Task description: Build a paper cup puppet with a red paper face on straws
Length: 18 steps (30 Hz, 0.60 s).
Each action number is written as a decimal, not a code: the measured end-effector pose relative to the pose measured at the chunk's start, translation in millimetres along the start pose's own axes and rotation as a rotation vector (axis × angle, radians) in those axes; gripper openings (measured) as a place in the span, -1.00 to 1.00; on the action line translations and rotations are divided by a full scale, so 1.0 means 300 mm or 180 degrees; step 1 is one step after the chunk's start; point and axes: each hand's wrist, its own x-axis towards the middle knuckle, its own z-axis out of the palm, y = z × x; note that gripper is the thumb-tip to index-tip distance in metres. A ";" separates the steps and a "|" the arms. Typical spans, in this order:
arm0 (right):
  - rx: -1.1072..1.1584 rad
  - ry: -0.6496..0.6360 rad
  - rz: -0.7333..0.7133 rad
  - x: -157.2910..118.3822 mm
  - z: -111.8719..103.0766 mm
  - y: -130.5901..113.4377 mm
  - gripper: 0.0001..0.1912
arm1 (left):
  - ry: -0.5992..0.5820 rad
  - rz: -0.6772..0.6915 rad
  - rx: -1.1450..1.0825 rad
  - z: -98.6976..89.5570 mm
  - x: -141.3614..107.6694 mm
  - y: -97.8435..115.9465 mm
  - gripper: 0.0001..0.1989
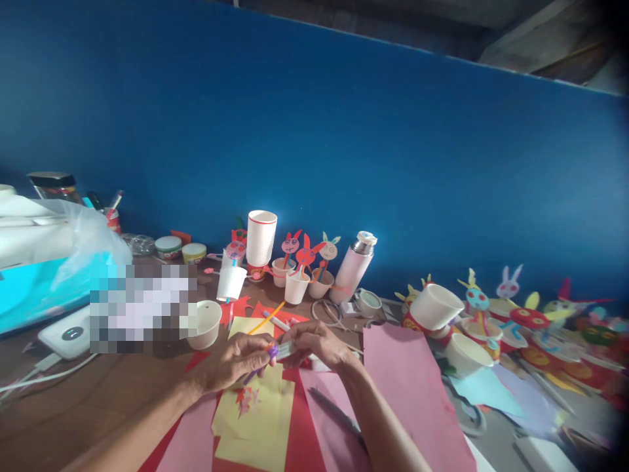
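Note:
Above the yellow paper (255, 432), my left hand (240, 359) pinches a small purple piece (272, 351), whose exact kind I cannot make out. A purple strip (253, 376) shows below its fingers. My right hand (317, 342) has its fingers closed around a whitish, clear tube (285, 350), its end against the purple piece. Just behind the hands lies an orange straw (266, 317), slanting up. Small red and pink paper scraps (246, 398) rest on the yellow paper. A slim dark grey tool (337, 413) lies by my right forearm.
Paper cups with paper rabbit heads (306, 252) stand behind, beside a cup stack (261, 239) and a pink flask (351, 269). A white cup (204, 324) sits left, near a power bank (69, 334). Pink paper (407, 393) and several decorated cups (479, 321) are at right.

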 end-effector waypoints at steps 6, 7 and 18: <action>-0.0020 0.0086 0.0092 0.000 0.014 -0.011 -0.79 | 0.0138 -0.0084 0.0053 0.000 0.002 -0.017 -0.70; -0.0034 0.0095 0.0100 0.000 0.015 -0.012 -0.79 | 0.0132 -0.0060 0.0053 0.000 0.002 -0.019 -0.70; -0.0577 0.0681 -0.0150 0.004 0.000 -0.018 -0.72 | 0.0420 -0.0008 -0.0026 0.016 0.007 -0.025 -0.74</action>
